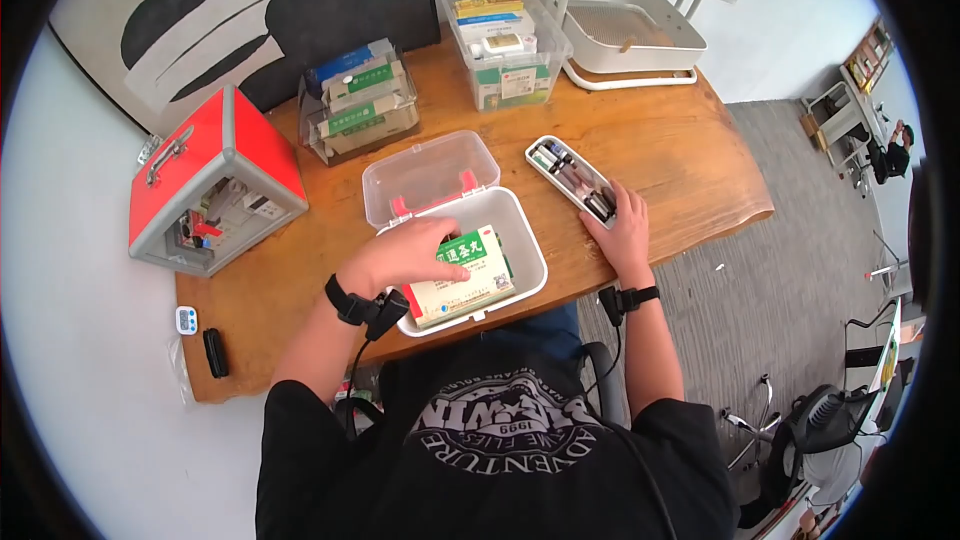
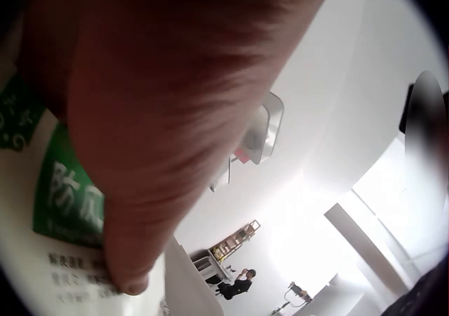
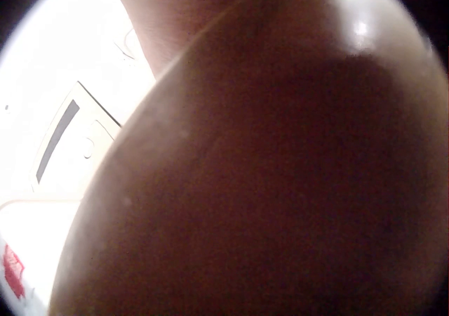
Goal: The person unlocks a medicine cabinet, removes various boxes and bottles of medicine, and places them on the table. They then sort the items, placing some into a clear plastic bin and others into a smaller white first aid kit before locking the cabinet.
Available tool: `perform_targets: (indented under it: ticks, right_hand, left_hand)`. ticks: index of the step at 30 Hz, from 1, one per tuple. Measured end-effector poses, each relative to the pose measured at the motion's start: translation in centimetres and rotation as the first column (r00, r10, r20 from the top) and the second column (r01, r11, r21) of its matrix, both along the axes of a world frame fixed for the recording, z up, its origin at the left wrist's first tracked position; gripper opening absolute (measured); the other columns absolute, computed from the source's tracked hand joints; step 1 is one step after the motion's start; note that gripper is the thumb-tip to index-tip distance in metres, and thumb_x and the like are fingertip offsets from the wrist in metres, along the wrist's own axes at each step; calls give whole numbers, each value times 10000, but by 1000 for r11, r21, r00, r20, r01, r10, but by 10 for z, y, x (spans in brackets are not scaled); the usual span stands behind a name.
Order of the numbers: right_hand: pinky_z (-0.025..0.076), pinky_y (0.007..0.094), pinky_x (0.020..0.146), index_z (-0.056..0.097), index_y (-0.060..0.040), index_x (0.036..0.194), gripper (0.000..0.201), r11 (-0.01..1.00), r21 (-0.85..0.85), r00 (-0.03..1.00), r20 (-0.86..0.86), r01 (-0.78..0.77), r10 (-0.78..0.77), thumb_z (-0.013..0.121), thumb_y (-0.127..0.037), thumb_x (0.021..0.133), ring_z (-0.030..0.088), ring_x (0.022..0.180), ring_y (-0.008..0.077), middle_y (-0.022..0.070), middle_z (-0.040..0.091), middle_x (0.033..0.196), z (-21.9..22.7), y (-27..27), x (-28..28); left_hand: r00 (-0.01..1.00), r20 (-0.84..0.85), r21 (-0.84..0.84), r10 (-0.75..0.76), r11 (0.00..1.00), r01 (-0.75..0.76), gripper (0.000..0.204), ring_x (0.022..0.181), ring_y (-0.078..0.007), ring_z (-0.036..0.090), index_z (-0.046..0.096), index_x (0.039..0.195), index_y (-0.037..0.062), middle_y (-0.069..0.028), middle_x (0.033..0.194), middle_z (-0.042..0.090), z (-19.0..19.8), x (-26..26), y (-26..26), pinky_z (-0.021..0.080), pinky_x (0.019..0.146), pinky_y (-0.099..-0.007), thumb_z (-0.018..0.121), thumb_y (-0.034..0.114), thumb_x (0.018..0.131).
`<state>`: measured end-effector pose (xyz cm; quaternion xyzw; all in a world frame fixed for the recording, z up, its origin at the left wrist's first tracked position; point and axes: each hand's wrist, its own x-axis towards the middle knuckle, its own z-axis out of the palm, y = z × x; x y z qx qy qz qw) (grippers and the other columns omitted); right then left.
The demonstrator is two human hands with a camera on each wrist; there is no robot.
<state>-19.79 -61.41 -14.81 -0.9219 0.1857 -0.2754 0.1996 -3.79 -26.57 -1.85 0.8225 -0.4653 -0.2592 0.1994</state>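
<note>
A white box [image 1: 535, 230] with its clear lid [image 1: 425, 172] tipped back stands near the table's front edge. Inside it lies a green and cream medicine carton [image 1: 480, 275], which the left hand [image 1: 405, 255] grips, thumb across its printed face. In the left wrist view that hand [image 2: 168, 119] covers much of the carton [image 2: 77, 274]. To the right, the right hand [image 1: 625, 235] holds the near end of a narrow white tray [image 1: 540, 147] with small bottles and tubes in it. Only blurred skin of the right hand [image 3: 245, 175] fills the right wrist view.
A red case [image 1: 220, 155] stands at the left, with a small timer [image 1: 186, 320] and a black pouch [image 1: 215, 353] in front. Along the back are two clear bins [image 1: 360, 145] [image 1: 515, 90] of cartons and a white rack [image 1: 630, 60]. The wooden table [image 1: 690, 160] ends at the right.
</note>
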Motion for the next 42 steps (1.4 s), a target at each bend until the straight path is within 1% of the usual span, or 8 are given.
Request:
perform_targets:
  ticks: [9,11,14,16,22,28,37,42]
  right_hand:
    - [381,486,1183,566,-19,1469,597,971,211,977,199,-115,73,749,-297,974,468,1403,421,258,539,1473,30,9,1]
    - [440,463,1127,592,-11,1416,560,977,138,960,254,-161,122,758,-272,949,531,1324,420,237,598,1383,87,40,6]
    - [510,449,1040,600,-12,1389,558,850,149,862,125,-506,491,788,-225,909,618,1237,388,204,651,1336,141,78,20]
    - [533,426,1004,583,-8,1406,600,577,209,557,-150,-790,817,811,-160,871,670,1171,329,159,678,1309,150,101,36]
    - [573,439,907,579,-5,1380,719,456,-35,353,-688,-889,634,880,-230,768,695,1046,356,175,681,1099,121,144,64]
    - [596,473,819,597,8,1229,615,421,76,234,-737,-904,634,882,-211,729,725,949,385,190,668,1114,140,138,80]
    - [593,466,866,571,3,1346,686,840,-28,774,-405,-542,486,807,-257,756,702,1025,399,200,640,1234,246,78,20]
    - [567,422,909,573,-52,1411,729,883,-15,835,-334,-468,437,806,-227,744,680,1073,374,160,640,1238,252,57,13]
  left_hand:
    - [968,11,-263,252,934,-240,496,999,-239,704,619,1319,-32,-163,1119,723,42,-14,35,557,886,-368,797,212,925]
    - [835,-312,-310,453,783,-540,444,995,-238,718,647,1287,-40,-163,1118,728,39,-14,46,564,879,-365,784,215,951]
    - [719,-546,-437,429,586,-682,442,1038,-151,694,594,1349,-39,-104,1170,724,22,-18,57,568,894,-311,764,139,981]
    - [673,-638,-546,374,395,-738,499,1067,-154,689,538,1402,-14,-94,1223,706,16,-25,62,571,920,-317,767,96,973]
    - [748,-515,-618,419,424,-662,481,1088,-157,678,521,1333,5,-83,1196,678,27,-53,71,568,934,-322,781,51,931]
    - [869,-217,-710,444,540,-453,437,948,-155,661,566,1164,36,-88,1062,671,26,-69,76,552,841,-310,796,20,793]
    - [984,21,-697,174,709,-111,515,940,-301,651,580,1056,73,-114,1039,640,36,-68,69,540,817,-394,877,53,635]
    - [890,341,-476,302,872,-113,449,963,-378,613,596,1111,49,-162,1012,586,25,-91,12,511,821,-478,873,128,767]
